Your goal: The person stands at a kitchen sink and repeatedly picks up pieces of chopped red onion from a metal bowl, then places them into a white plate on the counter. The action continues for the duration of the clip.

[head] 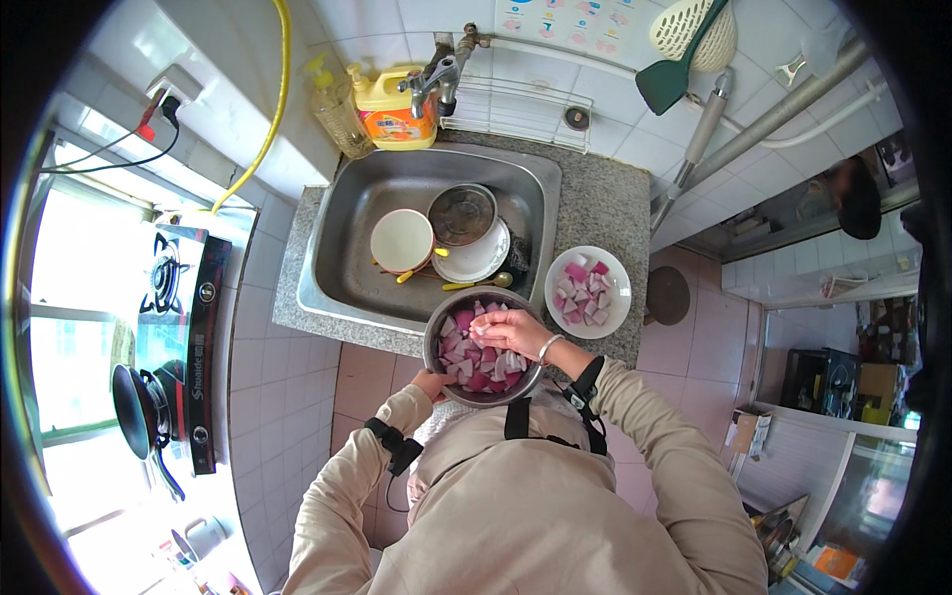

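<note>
A round metal bowl full of chopped red onion is held in front of my body, beside the sink's front edge. My left hand grips the bowl's left side, its fingers partly hidden by the wall. Over the onion, my right hand has its fingertips drawn together around a pale onion piece. To the right, a white bowl stands on the granite counter with more onion chunks inside.
The steel sink holds a white pot, a glass lid, a white plate and a spoon. Detergent stands behind near the faucet. A gas stove with a frying pan lies left.
</note>
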Demonstrator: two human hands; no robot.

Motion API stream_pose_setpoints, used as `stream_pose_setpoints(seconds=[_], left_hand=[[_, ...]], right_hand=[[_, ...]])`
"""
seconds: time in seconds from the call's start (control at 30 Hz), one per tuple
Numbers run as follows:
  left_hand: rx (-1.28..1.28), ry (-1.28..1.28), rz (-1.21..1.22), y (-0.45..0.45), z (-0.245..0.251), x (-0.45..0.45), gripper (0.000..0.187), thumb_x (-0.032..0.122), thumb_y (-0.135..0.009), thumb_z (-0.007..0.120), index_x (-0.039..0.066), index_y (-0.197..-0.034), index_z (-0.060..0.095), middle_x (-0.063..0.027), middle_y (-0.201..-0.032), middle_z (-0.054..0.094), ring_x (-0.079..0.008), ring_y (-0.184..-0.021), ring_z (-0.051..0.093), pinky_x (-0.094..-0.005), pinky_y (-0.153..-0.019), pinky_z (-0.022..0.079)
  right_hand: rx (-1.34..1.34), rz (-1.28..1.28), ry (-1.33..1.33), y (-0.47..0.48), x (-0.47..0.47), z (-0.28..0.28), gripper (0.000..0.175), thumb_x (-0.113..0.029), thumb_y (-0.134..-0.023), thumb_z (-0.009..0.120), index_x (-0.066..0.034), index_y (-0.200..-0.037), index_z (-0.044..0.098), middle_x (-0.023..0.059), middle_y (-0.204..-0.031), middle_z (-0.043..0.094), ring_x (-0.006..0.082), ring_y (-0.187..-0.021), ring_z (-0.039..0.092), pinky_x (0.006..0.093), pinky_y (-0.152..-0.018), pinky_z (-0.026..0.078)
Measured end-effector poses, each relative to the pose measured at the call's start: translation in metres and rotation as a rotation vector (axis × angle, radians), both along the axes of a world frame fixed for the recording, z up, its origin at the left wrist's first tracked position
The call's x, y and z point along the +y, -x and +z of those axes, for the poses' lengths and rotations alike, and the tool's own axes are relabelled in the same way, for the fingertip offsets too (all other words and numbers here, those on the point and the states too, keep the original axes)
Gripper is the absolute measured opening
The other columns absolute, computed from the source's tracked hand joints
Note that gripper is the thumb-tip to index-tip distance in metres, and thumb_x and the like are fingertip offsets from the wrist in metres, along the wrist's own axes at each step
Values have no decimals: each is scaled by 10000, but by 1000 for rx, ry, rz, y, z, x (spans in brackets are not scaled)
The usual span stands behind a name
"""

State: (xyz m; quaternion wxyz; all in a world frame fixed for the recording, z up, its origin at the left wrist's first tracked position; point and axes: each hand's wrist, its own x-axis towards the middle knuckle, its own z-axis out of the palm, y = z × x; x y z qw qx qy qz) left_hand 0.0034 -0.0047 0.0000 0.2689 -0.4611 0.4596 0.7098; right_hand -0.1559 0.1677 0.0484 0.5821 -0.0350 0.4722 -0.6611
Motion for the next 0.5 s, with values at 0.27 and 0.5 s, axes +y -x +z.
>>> stream_pose_setpoints(seconds=[0.27, 0.5], left_hand=[[10, 6, 19, -2, -2, 0, 356, 25, -727, 621, 30, -1078, 558, -129, -969, 618, -250, -821, 632, -351, -681, 550], [12, 42, 16, -2, 5, 3, 297, 68, -753, 620, -1, -1039, 571, -101, -890, 637, -219, -768, 637, -324, -645, 536]], right_hand=[[567, 192, -190, 5, 2, -7, 143, -94, -859, 498, -38, -979, 555, 77, -957, 608, 191, -771, 634, 305, -662, 529], [1989, 573, -392, -18, 10, 11, 583, -181, -667, 634, -194, -1219, 446, 197, -1260, 401, 404, -1098, 434, 506, -852, 397]])
